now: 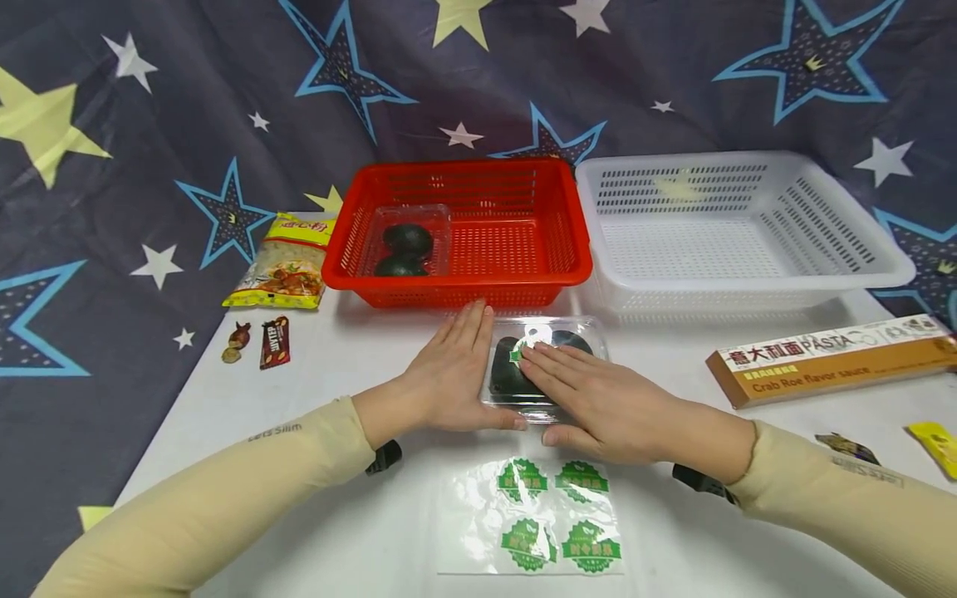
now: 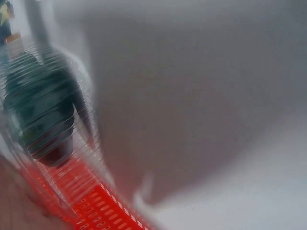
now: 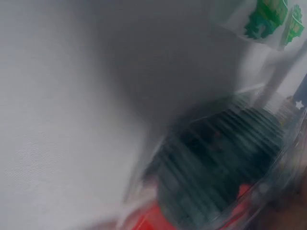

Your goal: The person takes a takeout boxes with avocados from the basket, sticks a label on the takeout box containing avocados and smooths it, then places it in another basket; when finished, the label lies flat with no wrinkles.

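Note:
In the head view a clear plastic box with dark green avocados inside lies on the white table. My left hand rests along its left side, fingers straight and pointing away from me. The straight fingers of my right hand press on the lid, partly covering a green sticker there. A sheet of green round stickers lies just in front of the box. Both wrist views are blurred; the left one shows the box's ribbed side and an avocado, the right one another avocado.
Behind the box stand a red basket, holding another box of avocados, and a white basket. A yellow food bag and small red packet lie left; a pasta box and yellow packet lie right.

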Tool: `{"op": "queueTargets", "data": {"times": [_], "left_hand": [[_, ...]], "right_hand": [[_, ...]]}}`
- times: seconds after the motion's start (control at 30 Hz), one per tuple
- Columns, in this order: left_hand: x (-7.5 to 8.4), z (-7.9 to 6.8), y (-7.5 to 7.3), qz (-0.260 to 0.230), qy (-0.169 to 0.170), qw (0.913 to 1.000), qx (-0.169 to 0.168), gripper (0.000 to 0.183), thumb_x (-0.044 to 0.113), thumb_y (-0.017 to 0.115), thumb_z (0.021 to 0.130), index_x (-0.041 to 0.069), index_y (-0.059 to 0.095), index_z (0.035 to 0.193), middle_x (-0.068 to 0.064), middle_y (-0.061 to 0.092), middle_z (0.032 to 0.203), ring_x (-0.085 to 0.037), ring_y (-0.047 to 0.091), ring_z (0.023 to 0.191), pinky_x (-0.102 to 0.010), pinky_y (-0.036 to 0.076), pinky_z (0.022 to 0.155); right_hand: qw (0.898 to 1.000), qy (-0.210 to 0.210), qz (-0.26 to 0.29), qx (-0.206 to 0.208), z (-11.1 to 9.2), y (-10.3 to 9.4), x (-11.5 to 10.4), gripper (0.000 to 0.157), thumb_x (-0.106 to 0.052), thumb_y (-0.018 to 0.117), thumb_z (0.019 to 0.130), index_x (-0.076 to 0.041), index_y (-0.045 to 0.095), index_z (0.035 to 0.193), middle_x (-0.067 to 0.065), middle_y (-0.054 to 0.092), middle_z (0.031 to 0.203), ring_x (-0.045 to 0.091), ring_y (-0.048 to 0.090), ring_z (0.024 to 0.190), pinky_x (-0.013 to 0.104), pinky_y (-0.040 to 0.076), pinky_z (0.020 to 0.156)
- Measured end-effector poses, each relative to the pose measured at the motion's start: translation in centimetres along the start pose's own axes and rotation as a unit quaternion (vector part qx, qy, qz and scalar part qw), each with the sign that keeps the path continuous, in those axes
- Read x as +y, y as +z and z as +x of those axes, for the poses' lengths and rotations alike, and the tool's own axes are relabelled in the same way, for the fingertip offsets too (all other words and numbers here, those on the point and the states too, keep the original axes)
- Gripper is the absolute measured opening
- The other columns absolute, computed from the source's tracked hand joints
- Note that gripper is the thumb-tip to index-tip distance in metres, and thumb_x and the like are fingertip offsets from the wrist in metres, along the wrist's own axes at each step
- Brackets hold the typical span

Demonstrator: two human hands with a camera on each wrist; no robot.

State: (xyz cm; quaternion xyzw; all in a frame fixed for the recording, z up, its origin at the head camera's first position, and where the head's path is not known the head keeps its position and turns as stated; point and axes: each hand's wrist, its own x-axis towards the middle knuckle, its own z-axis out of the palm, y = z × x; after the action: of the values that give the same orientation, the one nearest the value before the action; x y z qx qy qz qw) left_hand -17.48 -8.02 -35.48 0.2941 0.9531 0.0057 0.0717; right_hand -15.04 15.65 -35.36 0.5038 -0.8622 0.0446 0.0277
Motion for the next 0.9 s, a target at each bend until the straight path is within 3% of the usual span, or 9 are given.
{"op": "queueTargets", "data": {"times": [0.23,0.37,0.5,0.63,0.9], "left_hand": [[0.1,-0.1,-0.2,0.000,0.000,1.0000,-0.010,0.131,0.088,0.044,0.068,-0.005,0.002,0.150,-0.023,-0.001,0.157,-0.034,0.002,0.145,-0.044,0.010,0.116],[0.0,0.0,-0.1,-0.019,0.004,0.9998,-0.009,0.131,0.087,0.046,0.068,-0.005,0.001,0.150,-0.023,-0.002,0.157,-0.034,0.000,0.145,-0.043,0.009,0.116],[-0.2,0.1,0.1,-0.035,0.009,0.9993,-0.006,0.131,0.085,0.049,0.069,-0.005,0.000,0.150,-0.023,-0.004,0.157,-0.033,-0.001,0.145,-0.042,0.007,0.116],[-0.3,0.0,0.3,-0.045,0.014,0.9989,-0.005,0.130,0.084,0.049,0.070,-0.006,-0.001,0.150,-0.023,-0.005,0.157,-0.034,-0.003,0.145,-0.042,0.006,0.116],[-0.2,0.1,0.3,-0.017,0.024,0.9996,-0.002,0.128,0.086,0.042,0.072,-0.008,0.001,0.149,-0.027,-0.002,0.156,-0.033,-0.004,0.144,-0.042,0.007,0.116]], "right_hand": [[1.000,0.010,0.000,-0.005,-1.5,-0.1,0.2,0.076,-0.049,0.054,0.093,-0.001,0.032,0.147,0.010,0.028,0.154,0.026,0.024,0.142,0.040,0.020,0.114],[1.000,-0.005,0.000,0.016,-1.6,0.0,0.3,0.075,-0.049,0.054,0.093,0.000,0.034,0.146,0.011,0.031,0.153,0.027,0.028,0.141,0.040,0.023,0.113],[0.999,-0.030,0.008,0.029,-0.7,0.1,0.4,0.074,-0.051,0.049,0.095,0.001,0.036,0.145,0.013,0.033,0.152,0.028,0.031,0.139,0.042,0.026,0.112],[0.999,-0.041,0.020,0.011,0.8,0.2,0.3,0.075,-0.055,0.042,0.096,0.002,0.033,0.146,0.015,0.031,0.152,0.028,0.029,0.140,0.043,0.026,0.112],[0.999,0.009,-0.033,-0.008,2.5,0.4,-0.1,0.078,-0.059,0.033,0.097,0.002,0.031,0.146,0.015,0.032,0.152,0.027,0.030,0.140,0.042,0.025,0.113]]}}
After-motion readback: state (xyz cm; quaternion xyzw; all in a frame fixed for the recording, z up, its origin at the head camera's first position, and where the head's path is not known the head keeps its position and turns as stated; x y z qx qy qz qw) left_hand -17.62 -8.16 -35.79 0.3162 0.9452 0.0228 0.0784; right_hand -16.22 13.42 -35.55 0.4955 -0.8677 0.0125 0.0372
